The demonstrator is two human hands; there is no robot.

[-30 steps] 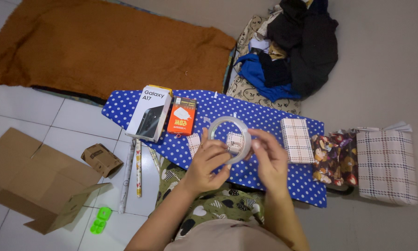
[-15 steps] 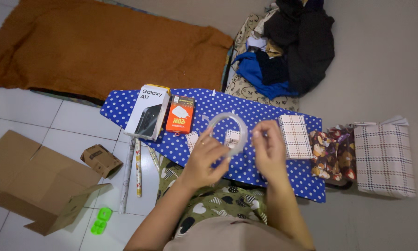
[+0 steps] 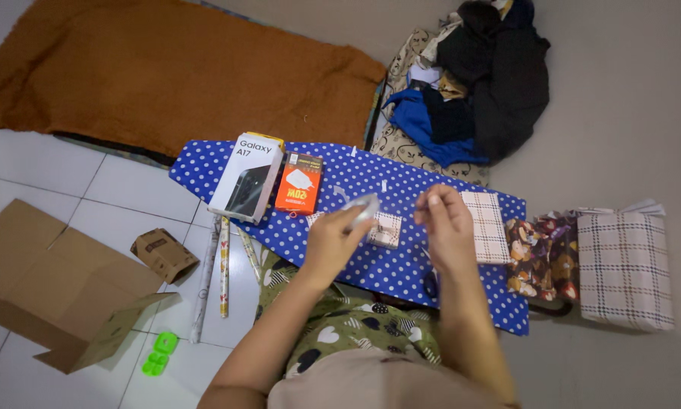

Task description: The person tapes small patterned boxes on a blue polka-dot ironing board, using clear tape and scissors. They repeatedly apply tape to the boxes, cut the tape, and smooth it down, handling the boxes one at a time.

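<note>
Clear tape roll [image 3: 362,206] sits edge-on in your left hand [image 3: 331,241], fingers clamped on it, above the blue dotted surface [image 3: 401,266]. Your right hand [image 3: 445,224] pinches the tape's end. Small checked parcel [image 3: 387,229] lies between both hands.

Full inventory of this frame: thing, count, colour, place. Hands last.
Padded board: 1, blue with white dots, across the lap.
Phone box: 1, white, board's left end.
Charger box: 1, orange, beside the phone box.
Clear tape roll: 1, transparent, in left hand.
Small wrapped parcel: 1, plaid, under the hands.
Wrapped box: 1, plaid, board's right.
Gift bags: 2, cartoon print and plaid, right floor.
Cardboard carton: 1, brown, left floor.
Clothes pile: dark and blue, top.
Left hand: holds roll.
Right hand: pinches something, seemingly the tape's end.
</note>
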